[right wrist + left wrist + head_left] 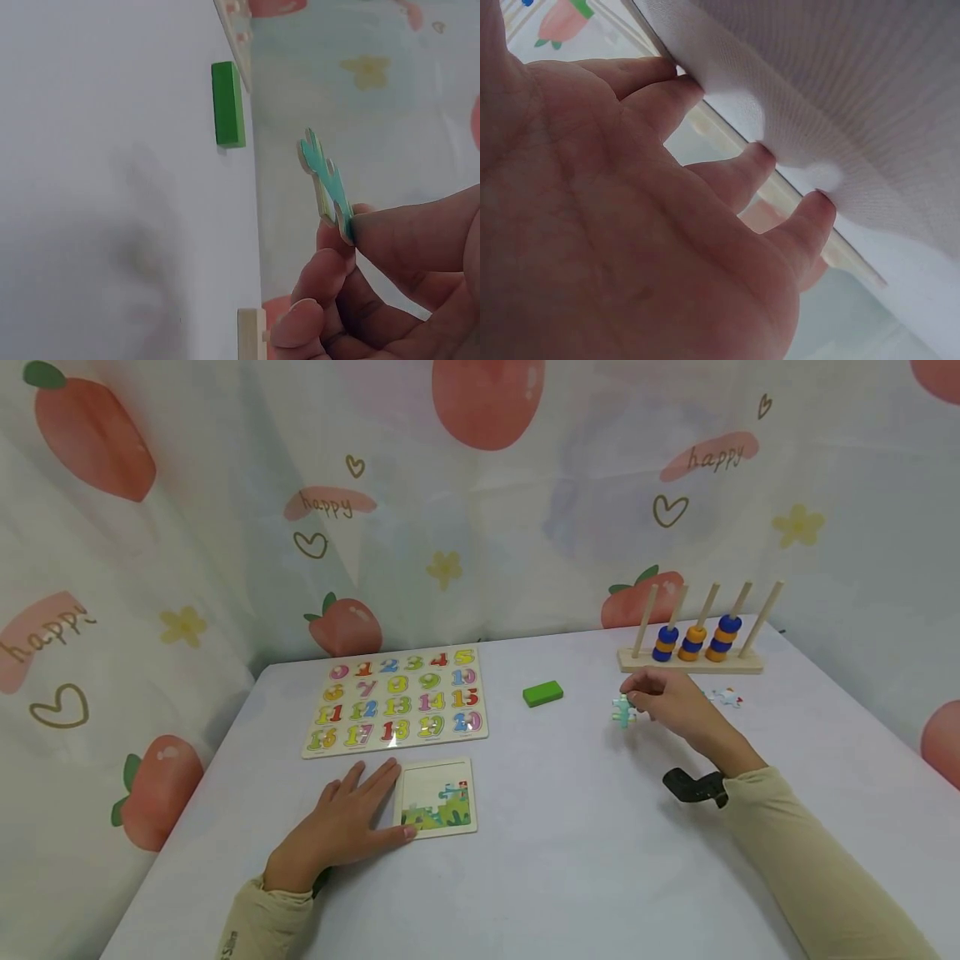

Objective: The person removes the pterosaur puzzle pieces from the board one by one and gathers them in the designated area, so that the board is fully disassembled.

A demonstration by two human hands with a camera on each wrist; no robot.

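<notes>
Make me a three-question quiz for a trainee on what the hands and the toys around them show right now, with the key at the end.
1. What does the right hand pinch?

2. True or false: exactly three of the five pegs on the bead rack carry beads.

3. Which of these is nearest to the left hand?
A) the green block
B) the bead rack
C) the puzzle tray

Key:
1. A turquoise puzzle piece.
2. True; the two end pegs are bare.
3. C.
</notes>
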